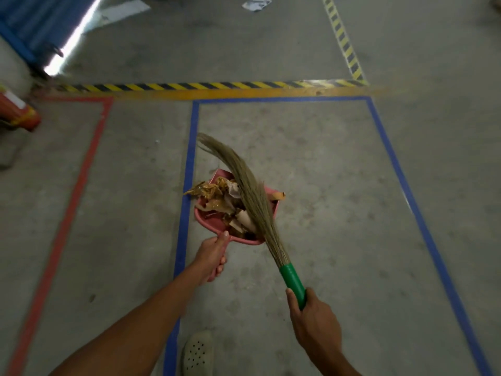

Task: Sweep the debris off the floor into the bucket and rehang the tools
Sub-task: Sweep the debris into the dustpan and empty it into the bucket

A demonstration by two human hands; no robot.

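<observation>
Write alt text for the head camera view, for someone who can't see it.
A person's left hand holds a pink dustpan heaped with brown debris, while the right hand grips a green-handled broom whose bristles lie across the load. Below is a concrete floor marked with blue tape.

No words, numbers or brand names can be read anywhere in the frame. The only signs are floor markings: a yellow-and-black hazard stripe [189, 86] across the upper middle, a second striped line [343, 39] towards the upper right, a blue taped outline [189, 147] in the centre and a red taped outline [90, 147] at left. A pale label on the red cylinder [19, 112] at the left edge is too blurred to read.
</observation>
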